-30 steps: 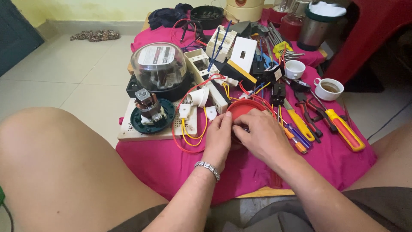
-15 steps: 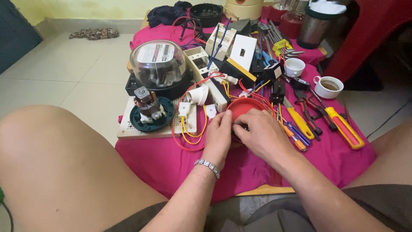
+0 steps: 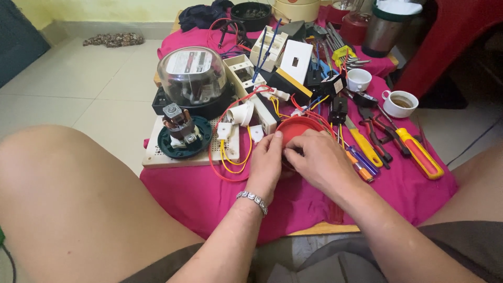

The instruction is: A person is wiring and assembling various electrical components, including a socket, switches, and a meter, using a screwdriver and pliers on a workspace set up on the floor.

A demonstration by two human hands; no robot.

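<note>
Head view. Red round lid (image 3: 299,129) lies on the pink cloth (image 3: 209,194) over the low desk, centre, just far of both hands. Left hand (image 3: 266,162) rests at its near-left rim, fingers curled against the edge. Right hand (image 3: 317,160) covers the near-right rim, fingers bent down onto it; grip clamped on the lid from both sides as far as visible, fingertips partly hidden. Both hands equally near; lid has no long axis.

Left of the hands: perforated board (image 3: 157,154) with a green motor part (image 3: 183,137) and yellow and red wires (image 3: 230,157) touching the left hand's side. Right: screwdrivers (image 3: 419,152), close. Far: glass-domed meter (image 3: 193,73), coffee cup (image 3: 401,102).
</note>
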